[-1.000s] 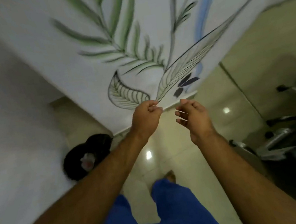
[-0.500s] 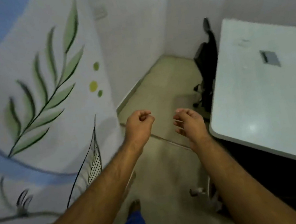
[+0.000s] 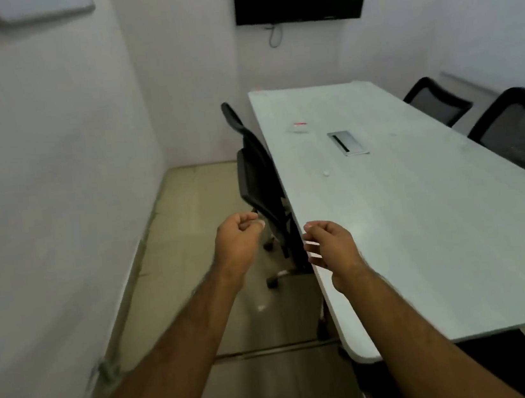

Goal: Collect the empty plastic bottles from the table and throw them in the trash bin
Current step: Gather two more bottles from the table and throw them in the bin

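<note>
Cam swung to table; L hand clenched, R hand loose, both empty.

Dim flat indoor light, soft motion blur, wide-angle bending at edges

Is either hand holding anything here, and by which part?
Nothing is held: the left hand is curled on nothing and the right hand is loosely curled, both in the air.
</note>
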`<action>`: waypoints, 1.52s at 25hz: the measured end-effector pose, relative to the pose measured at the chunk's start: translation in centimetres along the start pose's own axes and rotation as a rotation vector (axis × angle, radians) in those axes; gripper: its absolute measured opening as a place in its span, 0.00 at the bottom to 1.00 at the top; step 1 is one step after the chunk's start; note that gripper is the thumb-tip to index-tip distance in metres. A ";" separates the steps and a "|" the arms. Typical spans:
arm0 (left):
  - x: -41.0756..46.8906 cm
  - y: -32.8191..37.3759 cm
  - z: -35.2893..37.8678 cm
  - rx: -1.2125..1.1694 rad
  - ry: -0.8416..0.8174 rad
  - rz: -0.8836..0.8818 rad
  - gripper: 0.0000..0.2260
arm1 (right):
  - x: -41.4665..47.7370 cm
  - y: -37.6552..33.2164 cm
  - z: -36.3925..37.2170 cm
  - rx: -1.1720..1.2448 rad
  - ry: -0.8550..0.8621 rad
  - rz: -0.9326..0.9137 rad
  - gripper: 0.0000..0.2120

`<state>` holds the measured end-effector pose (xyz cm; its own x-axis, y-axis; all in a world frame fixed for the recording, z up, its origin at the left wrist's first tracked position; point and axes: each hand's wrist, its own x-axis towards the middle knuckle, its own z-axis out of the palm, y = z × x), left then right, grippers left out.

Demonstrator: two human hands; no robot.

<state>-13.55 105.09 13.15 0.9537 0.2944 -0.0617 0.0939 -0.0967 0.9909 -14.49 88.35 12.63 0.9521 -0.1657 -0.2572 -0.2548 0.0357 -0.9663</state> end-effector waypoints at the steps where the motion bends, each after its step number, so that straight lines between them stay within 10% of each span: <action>1: 3.2 0.0 1.1 0.005 -0.028 0.011 0.06 | 3.0 -0.4 0.4 0.006 0.029 0.000 0.04; 23: 63.3 -4.7 23.8 0.260 -0.691 -0.080 0.09 | 57.9 -0.6 8.1 0.173 0.626 0.271 0.07; 38: 75.2 -10.5 38.3 0.535 -1.044 -0.122 0.09 | 74.2 6.8 3.5 -0.297 1.031 0.569 0.22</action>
<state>68.14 91.80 -6.52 0.6785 -0.5672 -0.4667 0.0715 -0.5813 0.8105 54.99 79.76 -13.08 0.1441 -0.9111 -0.3861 -0.7502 0.1538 -0.6431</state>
